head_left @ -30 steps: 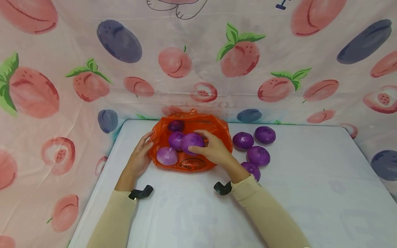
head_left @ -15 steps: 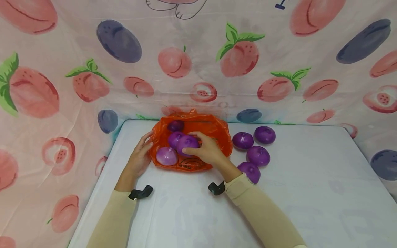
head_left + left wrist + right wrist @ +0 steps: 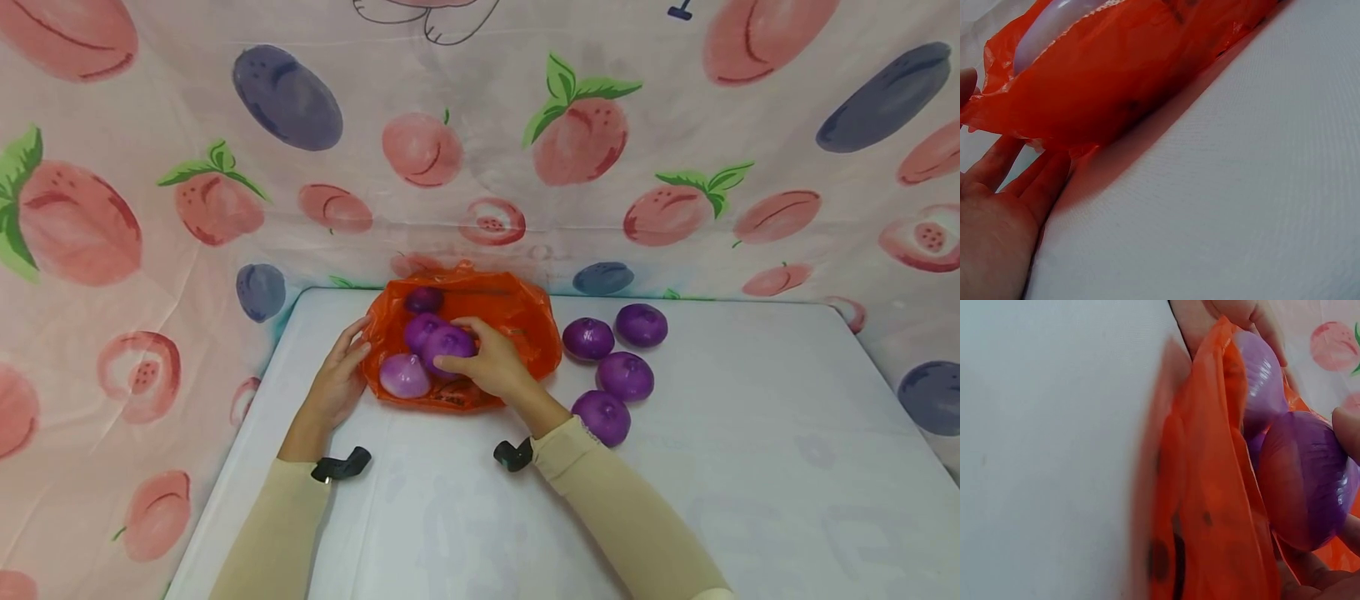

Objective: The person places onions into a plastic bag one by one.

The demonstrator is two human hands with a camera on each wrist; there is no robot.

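Observation:
A purple onion is gripped between the thumb and fingers of my right hand, low inside the mouth of an orange-red plastic bag. In the right wrist view that onion is right beside a paler onion. Besides it, the bag contains the pale onion at the front left, a purple one partly covered by the held one, and a dark one at the back. My left hand holds the bag's left rim, thumb at the edge and fingers along the outside.
Several purple onions lie on the white table right of the bag, the closest one beside my right sleeve. A fruit-print cloth hangs behind the table and along its left side.
My right hand has moved left and slightly down with the onion, bringing it close to the other onions in the bag. The left hand stays at the bag's left rim.

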